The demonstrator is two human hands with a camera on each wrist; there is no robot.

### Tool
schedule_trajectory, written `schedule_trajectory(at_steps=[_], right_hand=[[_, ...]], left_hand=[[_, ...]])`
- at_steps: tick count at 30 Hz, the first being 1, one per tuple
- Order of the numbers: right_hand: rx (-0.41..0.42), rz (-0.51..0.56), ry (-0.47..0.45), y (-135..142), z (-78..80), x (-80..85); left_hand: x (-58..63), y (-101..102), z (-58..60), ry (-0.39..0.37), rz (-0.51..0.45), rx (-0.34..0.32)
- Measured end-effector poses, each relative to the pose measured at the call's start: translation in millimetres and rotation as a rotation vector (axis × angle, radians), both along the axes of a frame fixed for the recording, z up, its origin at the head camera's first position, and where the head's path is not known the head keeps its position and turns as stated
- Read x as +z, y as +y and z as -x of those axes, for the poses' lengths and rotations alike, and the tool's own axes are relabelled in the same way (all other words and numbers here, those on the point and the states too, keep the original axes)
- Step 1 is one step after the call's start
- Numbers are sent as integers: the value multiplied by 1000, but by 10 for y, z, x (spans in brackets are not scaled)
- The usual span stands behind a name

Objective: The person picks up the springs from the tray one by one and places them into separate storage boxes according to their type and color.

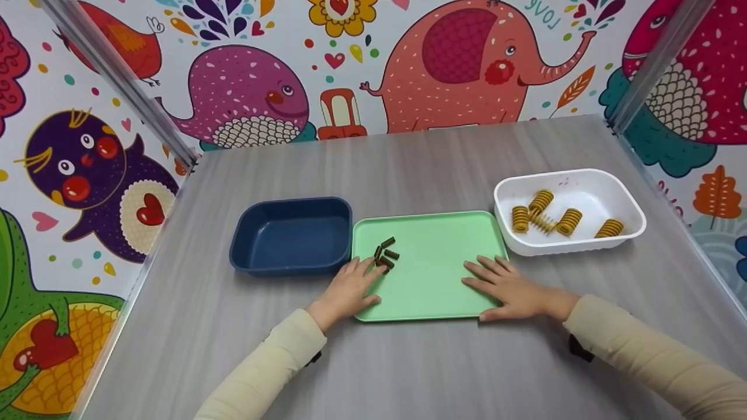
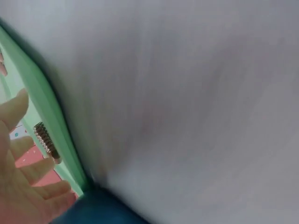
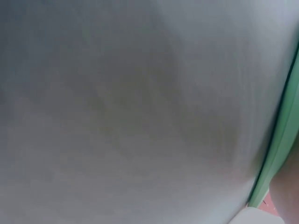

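Blue bin [image 1: 286,242]: left. Left hand [image 1: 345,293]: fingers extended, thumb apart, at left edge of green tray [image 1: 440,262]. Dark spiral pieces [image 1: 391,254]: on tray, left half, beside left fingertips. Right hand [image 1: 516,293]: fingers spread, at tray right edge. White bin [image 1: 592,198]: right. Caution: tray tilt could roll pieces off. Bins crowd far corners; desk [image 1: 408,373] room: near side

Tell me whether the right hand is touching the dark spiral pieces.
Apart. The head view shows bare green tray between the right hand, at the tray's right edge, and the dark spiral pieces toward its left.
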State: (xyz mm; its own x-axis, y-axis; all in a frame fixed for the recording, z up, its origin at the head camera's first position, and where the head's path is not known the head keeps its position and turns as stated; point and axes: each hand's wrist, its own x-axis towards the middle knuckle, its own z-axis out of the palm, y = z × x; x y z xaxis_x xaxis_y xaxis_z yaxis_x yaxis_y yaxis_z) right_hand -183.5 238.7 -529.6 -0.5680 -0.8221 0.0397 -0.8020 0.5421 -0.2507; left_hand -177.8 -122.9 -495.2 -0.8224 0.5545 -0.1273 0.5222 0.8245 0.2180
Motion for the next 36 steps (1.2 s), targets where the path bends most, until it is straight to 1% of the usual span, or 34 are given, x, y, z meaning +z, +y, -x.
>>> schedule_trajectory(at_steps=[4, 6, 10, 13, 17, 22, 27, 30, 32, 36], right_hand=[[12, 23, 19, 6, -14, 1], [10, 39, 19, 12, -47, 6], [-5, 47, 29, 41, -127, 10], [-19, 43, 9, 67, -163, 16], [-31, 35, -55, 114, -168, 33], [-40, 17, -59, 149, -145, 44], [-65, 2, -60, 156, -156, 40], [-76, -14, -59, 153, -166, 38], [-79, -22, -56, 150, -167, 39], [-84, -28, -60, 139, -166, 49]], left_hand=[[-41, 31, 17, 63, 22, -5], [-54, 50, 26, 107, 25, -4], [-73, 88, 39, 166, 9, 12], [-70, 106, 43, 181, 11, 20], [-62, 118, 49, 183, 11, 5], [-76, 109, 70, 213, -6, -16], [-87, 90, 91, 268, -20, -21], [-94, 91, 88, 300, -38, 22], [-93, 104, 86, 310, -53, 69], [-90, 148, 99, 278, -46, 154]])
